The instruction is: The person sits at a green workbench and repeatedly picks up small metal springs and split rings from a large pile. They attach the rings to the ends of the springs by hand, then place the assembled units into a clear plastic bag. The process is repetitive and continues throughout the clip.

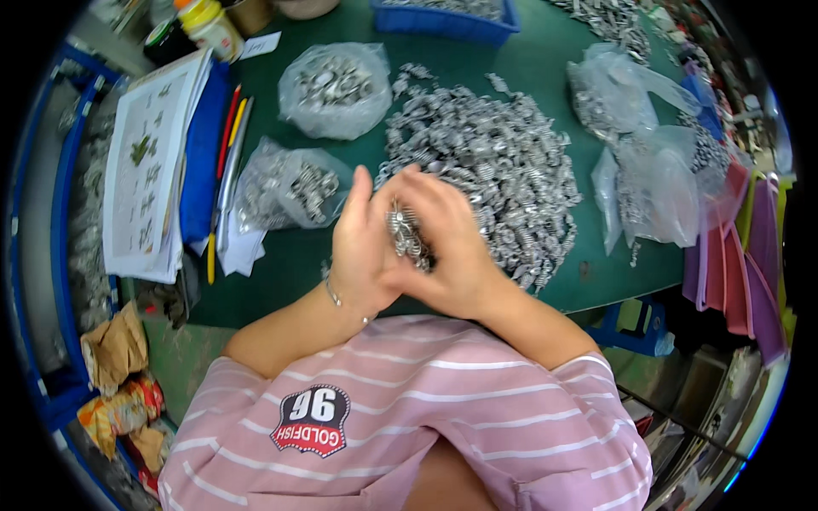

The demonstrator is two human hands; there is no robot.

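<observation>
My left hand [360, 247] and my right hand [456, 234] are cupped together above the near edge of the green table. Between the palms sits a cluster of small silver metal pieces [406, 236], partly covered by my fingers. The right fingers curl over the top toward the left hand, while the left thumb side faces up. Just beyond and to the right lies a large heap of similar silver metal pieces [503, 170]. A clear plastic bag [290, 186] with shiny metal parts lies close by on the left.
Another bag of metal parts [334, 89] stands behind it. A blue tray [447, 24] of small parts sits at the back. Stacked papers [149, 162] and pens [228, 170] lie left; plastic bags [652, 179] lie right. A blue stool [630, 328] stands below the table's right side.
</observation>
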